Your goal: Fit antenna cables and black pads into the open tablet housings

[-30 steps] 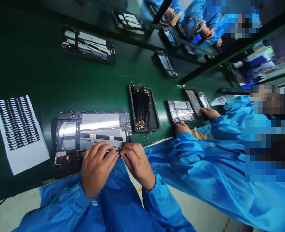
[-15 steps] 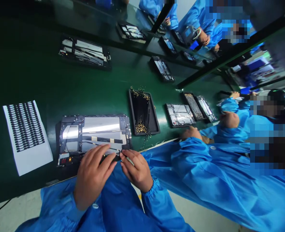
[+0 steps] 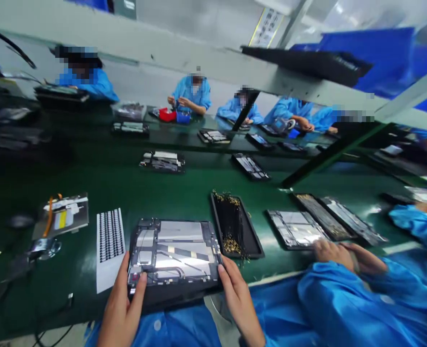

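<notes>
An opened tablet (image 3: 177, 258), its silver battery plates and thin cables showing, is held between my hands near the table's front edge. My left hand (image 3: 125, 303) grips its left side, thumb on top at the lower left corner. On the opposite side, my right hand (image 3: 237, 294) clasps the right edge, with the thumb along the lower right. The fingertips under the tablet are hidden. Left of it lies a white sheet with rows of black stickers (image 3: 110, 255). To the right, a black tray (image 3: 253, 241) holds a bundle of thin black cables with gold ends (image 3: 231, 243).
A co-worker's hands (image 3: 334, 255) are beside another opened tablet (image 3: 295, 229) on the right. More tablets (image 3: 251, 166) lie farther back on the green table (image 3: 192, 185). A metal plate with an orange ribbon (image 3: 67, 212) is at left. A slanted post (image 3: 318, 156) stands behind.
My hands have parted from the tablet's lower edge and now hold its two sides. A small dark piece between my fingers no longer shows there. The view has tilted up.
</notes>
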A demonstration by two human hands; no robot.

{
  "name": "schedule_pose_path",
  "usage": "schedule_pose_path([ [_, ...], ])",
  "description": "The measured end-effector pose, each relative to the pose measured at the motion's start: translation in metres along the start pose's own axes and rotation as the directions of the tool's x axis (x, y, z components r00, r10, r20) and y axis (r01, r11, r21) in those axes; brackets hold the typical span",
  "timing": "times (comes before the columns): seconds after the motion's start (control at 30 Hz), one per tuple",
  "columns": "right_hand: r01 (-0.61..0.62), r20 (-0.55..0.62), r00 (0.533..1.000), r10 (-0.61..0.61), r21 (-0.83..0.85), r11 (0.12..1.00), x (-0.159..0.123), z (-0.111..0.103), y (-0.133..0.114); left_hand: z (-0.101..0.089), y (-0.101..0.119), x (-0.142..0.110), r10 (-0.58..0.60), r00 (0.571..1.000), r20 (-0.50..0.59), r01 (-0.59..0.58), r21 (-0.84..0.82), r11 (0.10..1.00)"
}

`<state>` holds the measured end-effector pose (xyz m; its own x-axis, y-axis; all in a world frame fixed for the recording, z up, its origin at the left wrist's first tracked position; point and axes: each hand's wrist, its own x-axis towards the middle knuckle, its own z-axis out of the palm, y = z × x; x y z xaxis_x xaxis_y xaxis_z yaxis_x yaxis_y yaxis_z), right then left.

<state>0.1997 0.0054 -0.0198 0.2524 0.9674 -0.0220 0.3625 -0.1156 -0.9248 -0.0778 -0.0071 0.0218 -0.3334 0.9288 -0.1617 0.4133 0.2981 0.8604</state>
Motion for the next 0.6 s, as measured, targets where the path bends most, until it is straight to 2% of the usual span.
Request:
schedule_pose_path([
  [0.07,-0.107,0.127,0.988,0.088,0.15,0.983,0.021,-0.001,-0.021,-0.012,0.022,0.014,0.022,1.0,-0.011,-0.023,-0.116,0.993],
  [0.13,-0.167,0.242,0.965,0.098,0.284,0.944,0.046,0.003,-0.047,-0.025,0.045,0.037,0.029,0.999,-0.018,-0.033,-0.303,0.953],
  [0.17,-0.161,0.28,0.958,0.065,0.336,0.928,0.06,0.007,-0.06,-0.032,0.055,0.052,-0.022,1.0,-0.006,0.017,-0.405,0.914],
  [0.23,-0.1,0.337,0.941,-0.034,0.372,0.923,0.09,0.021,-0.082,-0.044,0.071,0.083,-0.224,0.972,0.067,0.223,-0.559,0.799],
  [0.3,-0.043,0.416,0.906,-0.081,0.28,0.959,0.127,0.039,-0.101,-0.056,0.078,0.112,-0.378,0.916,0.131,0.371,-0.63,0.682],
  [0.33,-0.024,0.45,0.89,-0.075,0.21,0.978,0.149,0.049,-0.108,-0.062,0.079,0.126,-0.403,0.906,0.125,0.38,-0.658,0.65],
  [0.4,-0.013,0.465,0.885,-0.026,0.08,0.997,0.202,0.072,-0.122,-0.073,0.078,0.151,-0.385,0.921,0.059,0.306,-0.723,0.62],
  [0.47,-0.038,0.411,0.911,0.036,-0.003,0.999,0.261,0.096,-0.133,-0.086,0.076,0.175,-0.39,0.921,-0.016,0.235,-0.774,0.587],
  [0.53,-0.081,0.349,0.931,0.107,-0.087,0.993,0.315,0.12,-0.142,-0.099,0.078,0.201,-0.402,0.915,-0.03,0.213,-0.81,0.547],
  [0.6,-0.117,0.309,0.937,0.161,-0.155,0.981,0.358,0.144,-0.146,-0.107,0.083,0.229,-0.389,0.921,-0.005,0.214,-0.829,0.517],
])
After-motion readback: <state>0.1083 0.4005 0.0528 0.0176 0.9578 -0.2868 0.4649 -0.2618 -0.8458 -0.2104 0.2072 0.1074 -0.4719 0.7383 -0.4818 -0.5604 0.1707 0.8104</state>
